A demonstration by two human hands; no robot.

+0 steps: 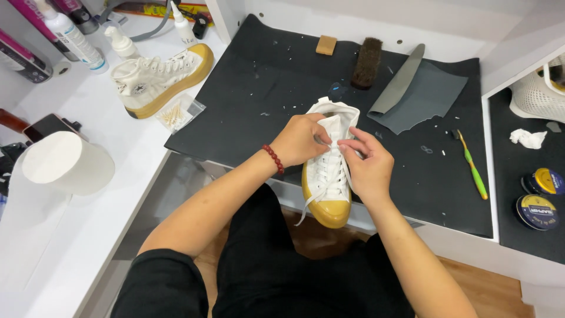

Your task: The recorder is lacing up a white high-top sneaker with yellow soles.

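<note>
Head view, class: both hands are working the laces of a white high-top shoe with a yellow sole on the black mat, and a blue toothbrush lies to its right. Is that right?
One detail is wrong: the toothbrush is green and yellow, not blue. The head view shows the rest holds: the left hand and right hand are both at the laces of the white shoe with a yellow sole, on the black mat.
</note>
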